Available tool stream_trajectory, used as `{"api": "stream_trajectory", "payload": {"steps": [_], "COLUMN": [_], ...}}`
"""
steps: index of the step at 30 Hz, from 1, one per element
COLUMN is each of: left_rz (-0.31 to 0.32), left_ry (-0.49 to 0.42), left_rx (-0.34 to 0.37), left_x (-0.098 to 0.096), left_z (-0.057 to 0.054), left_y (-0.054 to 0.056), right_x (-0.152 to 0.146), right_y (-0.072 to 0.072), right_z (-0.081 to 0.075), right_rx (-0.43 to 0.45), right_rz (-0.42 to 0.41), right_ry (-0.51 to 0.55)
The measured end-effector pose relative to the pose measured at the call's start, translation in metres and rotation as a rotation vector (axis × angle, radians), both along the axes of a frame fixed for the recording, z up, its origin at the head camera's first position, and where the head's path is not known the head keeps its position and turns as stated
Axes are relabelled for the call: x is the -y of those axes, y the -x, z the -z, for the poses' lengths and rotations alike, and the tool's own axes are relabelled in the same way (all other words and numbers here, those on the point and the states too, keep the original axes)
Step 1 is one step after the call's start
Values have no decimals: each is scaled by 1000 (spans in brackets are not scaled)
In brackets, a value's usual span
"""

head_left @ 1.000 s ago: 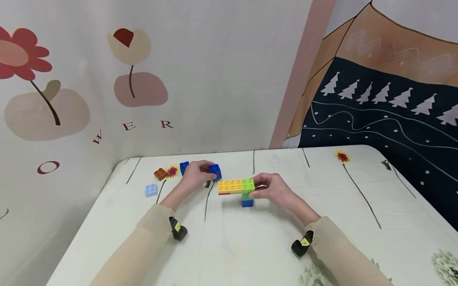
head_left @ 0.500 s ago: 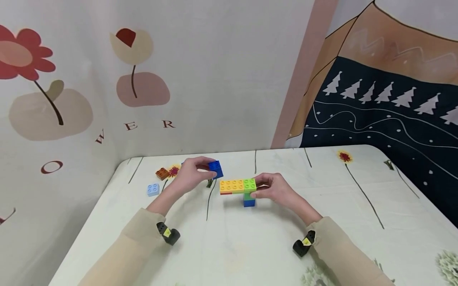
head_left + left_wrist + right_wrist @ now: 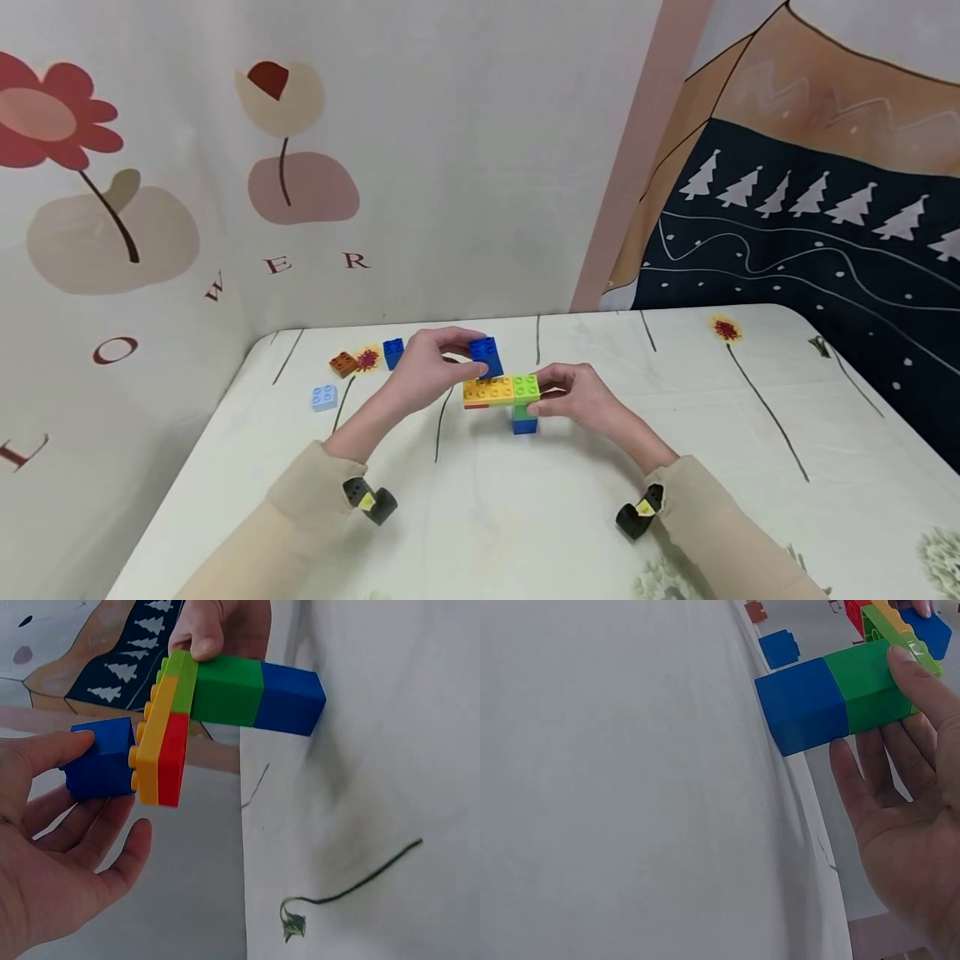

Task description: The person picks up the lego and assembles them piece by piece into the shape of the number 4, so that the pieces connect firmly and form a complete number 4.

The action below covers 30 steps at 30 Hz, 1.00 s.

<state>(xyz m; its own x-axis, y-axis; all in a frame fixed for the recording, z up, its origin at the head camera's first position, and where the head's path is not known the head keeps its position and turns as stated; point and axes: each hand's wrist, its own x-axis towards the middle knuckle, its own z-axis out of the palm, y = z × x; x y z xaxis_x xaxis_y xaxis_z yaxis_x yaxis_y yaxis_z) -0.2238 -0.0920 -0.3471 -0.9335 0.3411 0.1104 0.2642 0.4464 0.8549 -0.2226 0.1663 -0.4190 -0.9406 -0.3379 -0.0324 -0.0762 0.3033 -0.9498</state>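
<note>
My left hand (image 3: pixel 431 371) pinches a blue toy building brick (image 3: pixel 101 759) between thumb and fingers. That brick is right at the studs of a long yellow brick (image 3: pixel 154 746), over its left end. The yellow brick belongs to a stack, together with a lime green brick (image 3: pixel 526 387), a red brick (image 3: pixel 173 754) beneath, and a column of a green brick (image 3: pixel 227 690) on a blue brick (image 3: pixel 291 697). From the right, my right hand (image 3: pixel 577 396) grips the stack at its lime and green bricks, thumb on the near side. The left wrist view shows the column side-on.
On the table's far left lie an orange-brown brick (image 3: pixel 343 363), a light blue brick (image 3: pixel 325 397) and another blue brick (image 3: pixel 393 352). A patterned cloth covers the table (image 3: pixel 480 517), and a printed curtain (image 3: pixel 465 167) hangs along its back edge.
My left hand has lifted the blue brick off the table area and carried it right, over the yellow brick's left end. My right hand has kept its hold on the stack in place.
</note>
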Motion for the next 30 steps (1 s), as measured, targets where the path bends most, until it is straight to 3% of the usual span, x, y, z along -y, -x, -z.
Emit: {"api": "stream_trajectory", "payload": {"steps": [10, 21, 30], "left_rz": [90, 116, 136], "left_ry": [-20, -2, 1], "left_rx": [-10, 1, 6], "left_x": [-23, -33, -39], "left_z": [-4, 0, 2], "left_y": [-6, -7, -7], "right_x": [-2, -1, -3], "right_y": [1, 2, 0], "right_z": [5, 2, 1], "right_rx": [-21, -39, -52], "right_rz": [-29, -64, -45], "right_ry": [27, 56, 53]}}
